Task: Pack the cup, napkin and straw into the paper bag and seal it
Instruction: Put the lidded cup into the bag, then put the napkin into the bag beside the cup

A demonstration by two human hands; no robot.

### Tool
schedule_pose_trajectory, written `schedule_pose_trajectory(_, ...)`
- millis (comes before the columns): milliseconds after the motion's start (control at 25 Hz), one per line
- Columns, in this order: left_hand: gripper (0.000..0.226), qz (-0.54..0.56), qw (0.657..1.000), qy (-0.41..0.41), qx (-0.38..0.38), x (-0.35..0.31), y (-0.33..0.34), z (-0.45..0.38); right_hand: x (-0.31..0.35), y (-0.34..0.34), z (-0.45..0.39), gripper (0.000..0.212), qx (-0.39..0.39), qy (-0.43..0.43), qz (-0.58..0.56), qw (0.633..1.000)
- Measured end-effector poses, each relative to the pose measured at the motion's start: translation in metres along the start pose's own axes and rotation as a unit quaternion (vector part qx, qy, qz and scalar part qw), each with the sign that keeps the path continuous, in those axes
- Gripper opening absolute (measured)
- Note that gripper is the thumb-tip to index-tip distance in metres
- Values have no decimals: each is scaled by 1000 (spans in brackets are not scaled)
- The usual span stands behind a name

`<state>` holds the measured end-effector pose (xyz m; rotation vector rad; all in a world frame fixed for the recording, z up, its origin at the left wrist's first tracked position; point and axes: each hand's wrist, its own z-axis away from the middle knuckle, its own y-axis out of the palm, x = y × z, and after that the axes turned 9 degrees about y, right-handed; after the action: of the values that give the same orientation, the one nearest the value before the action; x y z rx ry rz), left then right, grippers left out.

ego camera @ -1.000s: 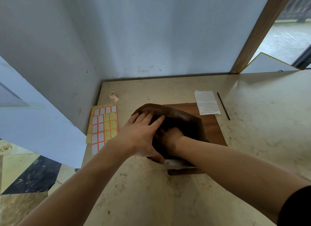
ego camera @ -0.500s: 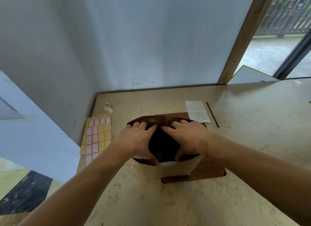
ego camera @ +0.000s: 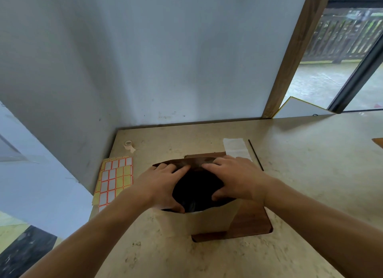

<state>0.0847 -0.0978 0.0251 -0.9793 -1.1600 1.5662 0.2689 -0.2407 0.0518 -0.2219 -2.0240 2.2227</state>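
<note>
A brown paper bag [ego camera: 209, 221] stands upright on a wooden board [ego camera: 252, 221] with its mouth spread wide. My left hand [ego camera: 159, 184] grips the left side of the rim, thumb on the near edge. My right hand [ego camera: 236, 178] grips the right side of the rim. The bag's inside is dark; something with a faint shine lies deep in it, and I cannot tell if it is the cup. A white napkin [ego camera: 236, 148] lies flat beyond my right hand. A thin black straw [ego camera: 255, 153] lies just right of the napkin.
Sheets of orange-edged labels [ego camera: 115, 179] lie at the table's left edge. A small tape roll [ego camera: 129, 145] sits near the back left corner. Walls close the back and left; a wooden post [ego camera: 294, 56] stands at back right, and the beige table extends right.
My right hand came out of the bag and took the right rim. Both hands now hold the mouth spread wide. The camera tilted up a little.
</note>
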Motion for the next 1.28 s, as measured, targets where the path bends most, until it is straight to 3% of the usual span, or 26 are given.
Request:
schedule_pose_trajectory(80, 114, 0, 1000, 3, -3, 0, 1, 1, 1, -4, -6, 71, -14, -19, -27, 999)
schedule_pose_trajectory(160, 115, 1, 1000, 1, -5, 1, 3, 2, -6, -10, -16, 57, -45, -2, -123, 991)
schedule_pose_trajectory(280, 116, 5, 1000, -8, -15, 4, 6, 5, -45, -12, -46, 38, -166, 104, -250, 948)
schedule_pose_trajectory(360, 117, 8, 1000, -9, -17, 4, 6, 5, -86, 0, -72, 24, -193, 179, -216, 940)
schedule_pose_trajectory(560, 118, 16, 1000, -6, -15, -2, 4, 3, -181, 78, -118, 29, -48, 316, -113, 941)
schedule_pose_trajectory(720, 119, 43, 999, -5, 17, -4, -4, 1, -201, 152, -135, 32, 26, 339, -108, 934)
schedule_pose_trajectory(840, 120, -37, 999, 23, -5, -3, -11, 2, -204, 191, -149, 37, 33, 317, -102, 942)
schedule_pose_trajectory(1120, 110, -71, 996, 24, -38, -1, 3, 4, -216, 229, -184, 40, 67, 311, -59, 946)
schedule_pose_trajectory(1280, 91, -89, 994, 27, -53, 2, 7, 1, -219, 238, -193, 32, 22, 319, -20, 947)
